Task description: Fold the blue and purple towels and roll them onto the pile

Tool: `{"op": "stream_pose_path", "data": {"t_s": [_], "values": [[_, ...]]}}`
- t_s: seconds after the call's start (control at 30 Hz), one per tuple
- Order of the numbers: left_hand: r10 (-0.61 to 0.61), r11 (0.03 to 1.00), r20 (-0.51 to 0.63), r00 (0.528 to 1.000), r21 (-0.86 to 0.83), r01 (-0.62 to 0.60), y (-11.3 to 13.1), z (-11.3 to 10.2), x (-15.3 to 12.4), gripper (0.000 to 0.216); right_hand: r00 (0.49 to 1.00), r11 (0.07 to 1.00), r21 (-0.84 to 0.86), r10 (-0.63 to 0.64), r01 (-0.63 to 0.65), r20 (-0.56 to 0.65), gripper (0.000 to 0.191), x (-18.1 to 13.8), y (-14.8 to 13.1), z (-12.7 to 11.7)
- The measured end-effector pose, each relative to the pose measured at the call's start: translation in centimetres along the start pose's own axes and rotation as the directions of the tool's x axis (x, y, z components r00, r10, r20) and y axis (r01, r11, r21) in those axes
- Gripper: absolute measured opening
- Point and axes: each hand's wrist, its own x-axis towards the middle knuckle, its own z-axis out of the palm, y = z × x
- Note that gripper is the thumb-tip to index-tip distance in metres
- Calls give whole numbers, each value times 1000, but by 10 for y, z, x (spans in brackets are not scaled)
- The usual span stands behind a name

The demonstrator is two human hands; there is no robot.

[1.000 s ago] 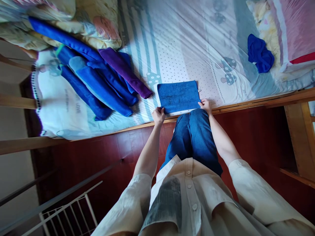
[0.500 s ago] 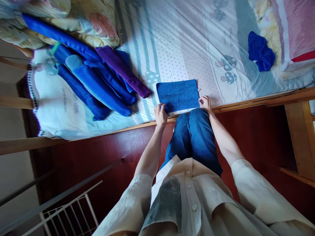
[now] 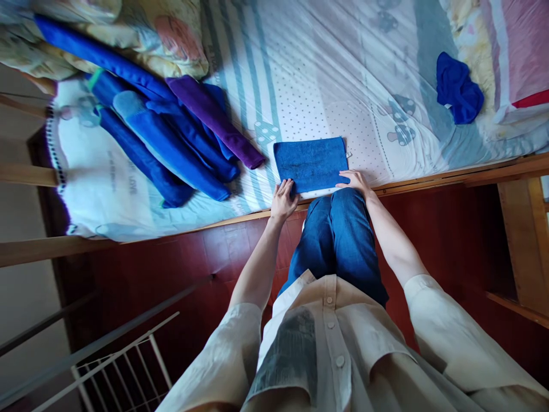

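A blue towel [image 3: 312,165] lies flat as a rectangle near the bed's front edge, with a small white tag at its right side. My left hand [image 3: 283,200] rests on its near left corner, fingers stretched out and slightly apart. On the near right corner lies my right hand [image 3: 355,181], its fingers extended inward over the cloth. Neither hand grips the towel. To the left, several rolled blue towels [image 3: 171,151] lie side by side, with a rolled purple towel [image 3: 217,123] on the right of the group.
A crumpled blue cloth [image 3: 458,88] lies at the right beside a pink pillow [image 3: 525,51]. Floral bedding [image 3: 171,40] is bunched at the upper left. A wooden bed rail [image 3: 429,178] runs along the front edge. A white metal rack [image 3: 124,366] stands at the lower left.
Both hands have gone from curled fingers at the towel's near corners to fingers laid flat on it. My right hand has shifted slightly left, onto the cloth.
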Motion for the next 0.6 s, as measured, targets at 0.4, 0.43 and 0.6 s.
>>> {"op": "stream_pose_path", "data": {"t_s": [0.4, 0.43, 0.6], "values": [[-42, 999, 18, 999, 20, 42, -2, -7, 15, 72, 998, 997, -76, 35, -31, 54, 56, -2, -4, -4], [-40, 999, 21, 999, 18, 39, -2, -7, 16, 72, 998, 996, -75, 45, -42, 42, 58, -3, -6, -5], [-54, 995, 44, 998, 86, 50, -3, -8, 21, 73, 992, 991, -88, 110, -105, 53, 62, -6, -18, -8]]}}
